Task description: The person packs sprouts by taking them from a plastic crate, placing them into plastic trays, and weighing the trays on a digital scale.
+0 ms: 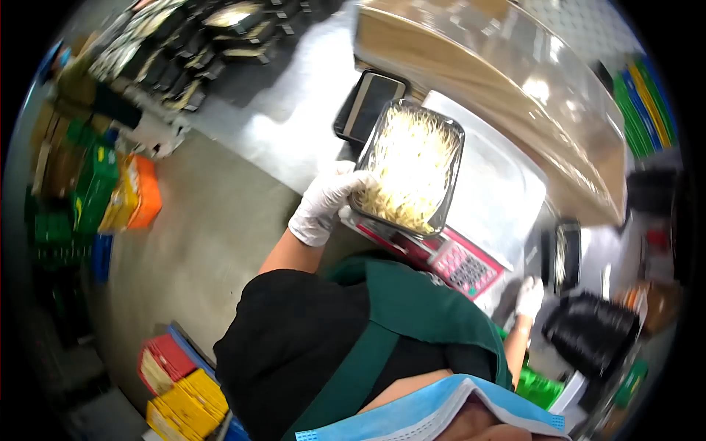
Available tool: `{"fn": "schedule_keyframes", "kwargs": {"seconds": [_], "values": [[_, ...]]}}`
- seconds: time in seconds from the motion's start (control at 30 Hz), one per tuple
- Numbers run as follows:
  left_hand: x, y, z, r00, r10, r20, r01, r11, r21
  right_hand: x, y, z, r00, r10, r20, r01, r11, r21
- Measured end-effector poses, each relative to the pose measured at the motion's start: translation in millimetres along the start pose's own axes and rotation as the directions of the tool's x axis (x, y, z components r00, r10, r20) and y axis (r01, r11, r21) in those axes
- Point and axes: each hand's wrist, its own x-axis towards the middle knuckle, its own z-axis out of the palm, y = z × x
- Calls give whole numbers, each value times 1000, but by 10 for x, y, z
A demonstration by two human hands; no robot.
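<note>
My left hand (327,200), in a white glove, is closed on the near left edge of a black tray of bean sprouts (413,165). The tray is tilted and overlaps the scale's pale platform (489,180) from this view; whether it touches the scale I cannot tell. The scale's red keypad panel (465,266) faces me. My right hand (528,298), also gloved, is low on the right by the table edge, fingers loosely extended and nothing visible in them. Nearest to it stands a narrow black tray with pale contents (566,256).
Behind the scale stands a large brown box with clear plastic (500,81). Stacked black trays (353,110) sit beside the held one, and more packed trays (243,33) lie at the far left. A black bag (592,332) is at right. Colored crates (187,404) stand on the floor.
</note>
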Motion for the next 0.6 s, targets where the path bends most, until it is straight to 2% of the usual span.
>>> {"fn": "schedule_keyframes", "kwargs": {"seconds": [0.07, 0.1, 0.13, 0.17, 0.2, 0.27, 0.37, 0.4, 0.47, 0.53, 0.57, 0.6], "values": [[60, 265, -308, 982, 127, -139, -118, 991, 69, 89, -223, 50, 966, 259, 11, -259, 965, 49], [94, 453, -378, 935, 289, -208, -278, 957, 83, 106, -437, 45, 966, 257, -22, -257, 966, 4], [529, 391, -745, 522, 847, 102, -688, 347, 637, 77, -759, -27, 963, 261, -65, -264, 963, -43], [528, 719, -772, 804, 568, -175, -550, 823, 144, 167, -686, 91, 961, 270, -52, -275, 947, -164], [787, 933, -918, 789, 512, -340, -513, 853, 95, 210, -629, 212, 962, 213, -170, -250, 939, -236], [1478, 1312, -1484, 642, 664, -384, -643, 739, 202, 267, -560, 242, 961, 214, -175, -238, 963, -125], [2147, 1947, -2056, 642, 676, -363, -703, 707, 74, 240, -340, 246, 967, 196, -160, -219, 966, -137], [2335, 2093, -2221, 658, 672, -339, -714, 700, 1, 223, -265, 274, 961, 205, -187, -220, 973, -64], [2636, 2280, -2519, 736, 524, -429, -560, 827, 50, 188, -284, 247, 942, 276, -191, -288, 957, -40], [2788, 2345, -2540, 677, 408, -612, -532, 846, -25, 160, -294, 219, 924, 302, -233, -319, 947, -39], [2878, 2357, -2518, 618, 378, -689, -585, 807, -82, 155, -296, 230, 909, 328, -257, -348, 937, -35], [2907, 2344, -2490, 578, 409, -706, -625, 779, -60, 168, -276, 255, 907, 333, -257, -353, 935, -33]]}}
